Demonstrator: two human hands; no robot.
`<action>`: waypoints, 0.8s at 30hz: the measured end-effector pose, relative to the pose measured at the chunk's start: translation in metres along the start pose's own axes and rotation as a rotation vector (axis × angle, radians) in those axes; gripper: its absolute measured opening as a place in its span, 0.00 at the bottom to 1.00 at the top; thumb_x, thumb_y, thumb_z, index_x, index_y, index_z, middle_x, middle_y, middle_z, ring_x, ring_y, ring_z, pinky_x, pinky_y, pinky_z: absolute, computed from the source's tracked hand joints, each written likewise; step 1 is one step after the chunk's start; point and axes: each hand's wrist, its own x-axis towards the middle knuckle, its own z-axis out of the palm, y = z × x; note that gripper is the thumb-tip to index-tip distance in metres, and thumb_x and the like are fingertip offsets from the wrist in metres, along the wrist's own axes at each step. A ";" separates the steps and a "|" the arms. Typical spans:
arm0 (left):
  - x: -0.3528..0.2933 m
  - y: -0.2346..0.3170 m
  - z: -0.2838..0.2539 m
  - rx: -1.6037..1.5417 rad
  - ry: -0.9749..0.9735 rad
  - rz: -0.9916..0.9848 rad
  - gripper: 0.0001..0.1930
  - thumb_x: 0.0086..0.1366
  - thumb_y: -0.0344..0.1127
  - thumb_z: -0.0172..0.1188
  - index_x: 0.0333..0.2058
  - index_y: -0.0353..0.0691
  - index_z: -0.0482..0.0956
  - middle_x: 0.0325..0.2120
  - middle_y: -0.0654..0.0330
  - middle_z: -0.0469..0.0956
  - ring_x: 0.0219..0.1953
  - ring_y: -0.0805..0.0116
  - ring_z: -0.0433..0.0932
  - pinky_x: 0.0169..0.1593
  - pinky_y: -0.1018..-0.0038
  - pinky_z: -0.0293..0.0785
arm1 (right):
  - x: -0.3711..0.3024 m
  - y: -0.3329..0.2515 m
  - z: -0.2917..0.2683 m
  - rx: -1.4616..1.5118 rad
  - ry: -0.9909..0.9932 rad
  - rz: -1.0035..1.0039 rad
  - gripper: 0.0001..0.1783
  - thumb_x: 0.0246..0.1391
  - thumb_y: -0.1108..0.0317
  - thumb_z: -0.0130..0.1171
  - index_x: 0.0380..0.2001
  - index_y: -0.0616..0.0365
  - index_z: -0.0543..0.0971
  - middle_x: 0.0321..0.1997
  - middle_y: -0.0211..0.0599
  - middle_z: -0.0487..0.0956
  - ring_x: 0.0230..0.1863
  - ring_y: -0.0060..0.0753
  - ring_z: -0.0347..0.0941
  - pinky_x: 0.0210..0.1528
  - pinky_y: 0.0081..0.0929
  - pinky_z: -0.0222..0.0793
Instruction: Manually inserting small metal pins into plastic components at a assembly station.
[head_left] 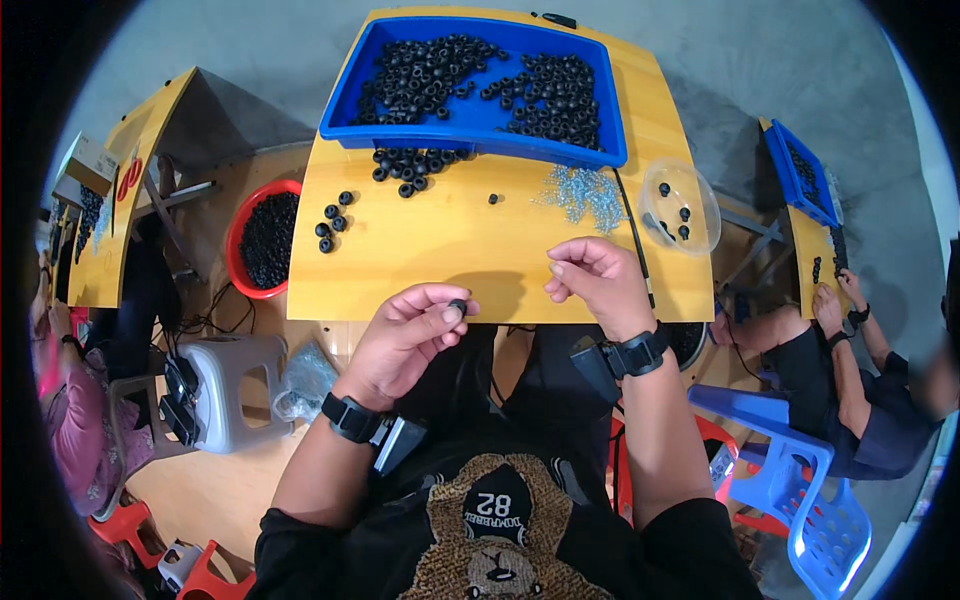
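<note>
Holding a small black part (458, 306) clamped in left fingers (437, 320) by the near edge of the worktop (400, 260), with right fingers (590, 256) curled near clear pieces (585, 196), impossible to tell whether together or apart.

I see a blue tray (470, 138) at the yellow table's (400, 265) far edge, black pieces (331, 211) near its left edge, clear bits (590, 200) and a tub (709, 215) toward the right.

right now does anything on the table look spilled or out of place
One small black part lies alone on the table, apart from the grouped ones, and clear pieces lie loose near the blue tray, perhaps spilled. I see no damage.
</note>
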 end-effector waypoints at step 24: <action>-0.007 -0.019 -0.007 -0.286 -0.023 -0.007 0.14 0.67 0.29 0.52 0.50 0.33 0.73 0.40 0.55 0.78 0.39 0.72 0.79 0.44 0.82 0.77 | -0.039 -0.008 0.052 -0.024 -0.251 -0.074 0.15 0.54 0.81 0.55 0.47 0.66 0.74 0.37 0.32 0.76 0.35 0.20 0.74 0.37 0.17 0.72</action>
